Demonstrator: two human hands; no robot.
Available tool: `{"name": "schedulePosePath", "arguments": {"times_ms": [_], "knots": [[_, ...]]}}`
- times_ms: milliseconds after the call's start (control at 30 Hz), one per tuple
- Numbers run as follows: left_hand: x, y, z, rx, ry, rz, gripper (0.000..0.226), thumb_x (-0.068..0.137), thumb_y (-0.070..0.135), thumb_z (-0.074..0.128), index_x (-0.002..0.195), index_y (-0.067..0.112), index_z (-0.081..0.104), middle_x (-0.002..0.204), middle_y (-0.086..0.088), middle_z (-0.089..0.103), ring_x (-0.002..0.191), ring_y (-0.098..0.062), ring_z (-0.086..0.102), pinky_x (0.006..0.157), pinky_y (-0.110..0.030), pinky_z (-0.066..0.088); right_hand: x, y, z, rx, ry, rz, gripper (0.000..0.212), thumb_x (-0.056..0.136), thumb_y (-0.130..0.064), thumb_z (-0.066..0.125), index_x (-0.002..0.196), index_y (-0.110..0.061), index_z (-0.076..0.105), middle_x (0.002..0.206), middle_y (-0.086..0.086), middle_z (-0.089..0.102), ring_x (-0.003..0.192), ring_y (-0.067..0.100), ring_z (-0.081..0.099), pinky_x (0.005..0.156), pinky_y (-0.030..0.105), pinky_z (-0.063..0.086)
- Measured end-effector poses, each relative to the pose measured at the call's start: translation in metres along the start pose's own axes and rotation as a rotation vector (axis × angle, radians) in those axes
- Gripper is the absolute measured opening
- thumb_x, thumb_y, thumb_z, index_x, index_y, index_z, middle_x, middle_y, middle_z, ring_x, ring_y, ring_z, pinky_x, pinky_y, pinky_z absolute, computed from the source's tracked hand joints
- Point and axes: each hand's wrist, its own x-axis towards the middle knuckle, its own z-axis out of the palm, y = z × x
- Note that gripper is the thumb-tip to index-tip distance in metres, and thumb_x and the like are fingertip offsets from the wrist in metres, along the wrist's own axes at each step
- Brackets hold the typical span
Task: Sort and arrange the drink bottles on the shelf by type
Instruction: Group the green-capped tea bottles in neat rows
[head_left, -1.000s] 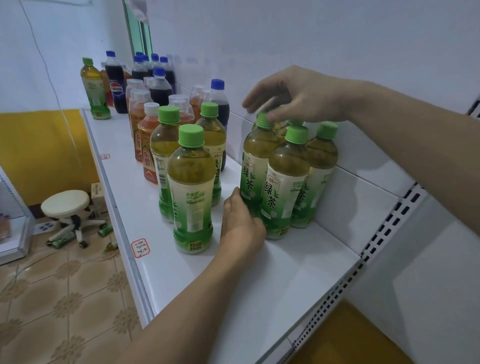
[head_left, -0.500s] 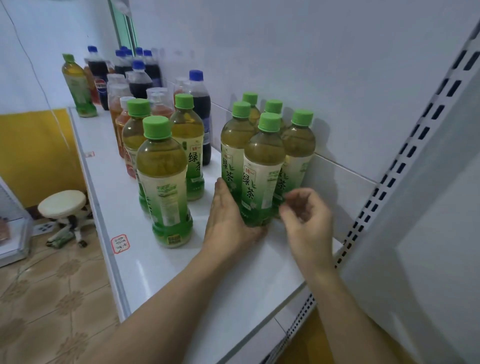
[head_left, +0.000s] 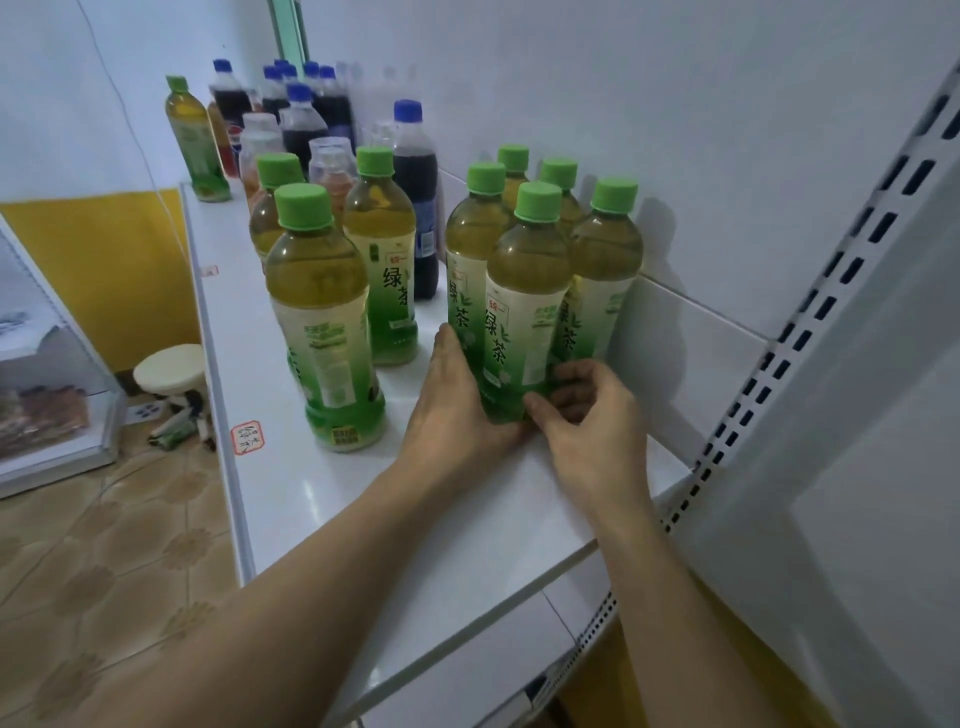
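Two bare forearms reach in from the bottom edge onto the white shelf (head_left: 322, 499). The left hand (head_left: 457, 410) lies against the base of the front green tea bottle (head_left: 524, 306) from its 9 o'clock side, palm on the plastic and fingers wrapped behind it out of sight, so it grips that bottle. The right hand (head_left: 592, 415) meets the same bottle from 4 o'clock, its fingers (head_left: 566, 374) curled round the bottle's foot and its thumb pressed to the label's lower edge; both hands hold this one bottle.

That bottle stands upright at the front of a tight cluster of five green-capped tea bottles (head_left: 608, 260), all touching, near the shelf's right end against the white back wall. At 9 o'clock from the cluster, a little apart, stands a nearer green tea bottle (head_left: 322, 322), with two more just behind it at its 12 and 1 o'clock. Beyond them a blue-capped cola bottle (head_left: 413, 197) stands by the wall, then clear-capped reddish drinks (head_left: 330, 166), then a group of cola bottles (head_left: 291, 104). At the far left end stands a lone green tea bottle (head_left: 195, 140).

On the tiled floor at 9 o'clock from the shelf sits a round stool (head_left: 169, 371)
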Motion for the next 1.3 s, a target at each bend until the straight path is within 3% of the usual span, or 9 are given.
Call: {"name": "schedulePosePath", "arguments": {"times_ms": [200,433,533,667,867,1000,1133,1200,1300], "knots": [[-0.032,0.014,-0.043,0.402,-0.374,0.034,0.112,0.078,0.062,0.076,0.160,0.014,0.016,0.167,-0.006,0.020,0.150,-0.021,0.029,0.119,-0.033,0.028,-0.027,-0.008,-0.011,0.003,0.018,-0.065,0.024,0.088,-0.017,0.077,0.105,-0.023,0.060,0.087,-0.009,0.066,0.079,0.004,0.064,0.067,0.017,0.053],[-0.074,-0.040,-0.148,0.480,-0.702,0.362,0.069,0.096,0.060,0.052,0.156,0.042,0.025,0.162,0.034,0.006,0.143,0.016,0.008,0.095,0.010,-0.005,-0.075,-0.046,0.018,-0.063,-0.025,-0.057,0.022,0.091,-0.017,0.072,0.099,-0.034,0.062,0.087,-0.015,0.066,0.083,0.008,0.065,0.063,0.019,0.052],[-0.063,-0.078,-0.187,0.463,-0.677,0.455,0.053,0.099,0.058,0.046,0.149,0.043,0.035,0.156,0.038,0.020,0.139,0.017,0.019,0.097,0.009,0.006,-0.089,-0.077,0.057,-0.143,-0.075,-0.057,0.022,0.090,-0.023,0.072,0.102,-0.039,0.061,0.088,-0.015,0.065,0.087,0.005,0.064,0.064,0.021,0.053],[-0.030,-0.116,-0.212,0.427,-0.556,0.536,0.038,0.100,0.054,0.045,0.136,0.042,0.049,0.133,0.029,0.047,0.121,0.006,0.046,0.098,-0.012,0.038,-0.104,-0.110,0.105,-0.348,-0.167,0.051,0.029,0.090,-0.043,0.068,0.114,-0.047,0.053,0.102,-0.021,0.059,0.096,-0.002,0.058,0.076,0.024,0.053],[0.006,-0.148,-0.211,0.236,-0.322,0.516,0.038,0.094,0.049,0.052,0.130,0.035,0.055,0.123,0.024,0.050,0.110,0.004,0.048,0.093,-0.019,0.042,-0.119,-0.137,0.134,-0.448,0.003,0.188,0.028,0.085,-0.050,0.070,0.095,-0.039,0.046,0.095,-0.016,0.057,0.092,0.002,0.059,0.071,0.027,0.050],[0.026,-0.147,-0.192,-0.103,-0.097,0.379,0.057,0.088,0.038,0.069,0.138,0.024,0.047,0.128,0.013,0.052,0.113,-0.001,0.050,0.095,-0.024,0.046,-0.116,-0.143,0.133,-0.411,0.144,0.242,0.041,0.078,-0.054,0.073,0.104,-0.046,0.041,0.103,-0.020,0.056,0.094,-0.005,0.058,0.075,0.025,0.051],[0.043,-0.141,-0.171,-0.253,-0.142,0.329,0.087,0.083,0.036,0.078,0.154,0.023,0.030,0.144,0.007,0.050,0.126,-0.006,0.049,0.097,-0.016,0.042,-0.103,-0.149,0.137,-0.404,0.144,0.241,0.076,0.076,-0.055,0.076,0.134,-0.052,0.028,0.121,-0.027,0.051,0.108,-0.006,0.056,0.091,0.037,0.056],[0.053,-0.137,-0.166,-0.311,-0.201,0.340,0.083,0.081,0.031,0.080,0.150,0.024,0.035,0.138,0.012,0.055,0.123,-0.004,0.053,0.088,-0.003,0.041,-0.097,-0.151,0.143,-0.403,0.134,0.236,0.087,0.075,-0.053,0.078,0.141,-0.055,0.021,0.126,-0.027,0.050,0.113,-0.003,0.056,0.095,0.040,0.056],[0.067,-0.137,-0.162,-0.396,-0.280,0.376,0.059,0.081,0.028,0.080,0.131,0.029,0.047,0.122,0.015,0.065,0.110,-0.004,0.063,0.086,-0.014,0.052,-0.089,-0.150,0.157,-0.374,0.113,0.260,0.092,0.075,-0.051,0.080,0.143,-0.057,0.019,0.123,-0.038,0.050,0.115,-0.005,0.055,0.097,0.040,0.055]]}}
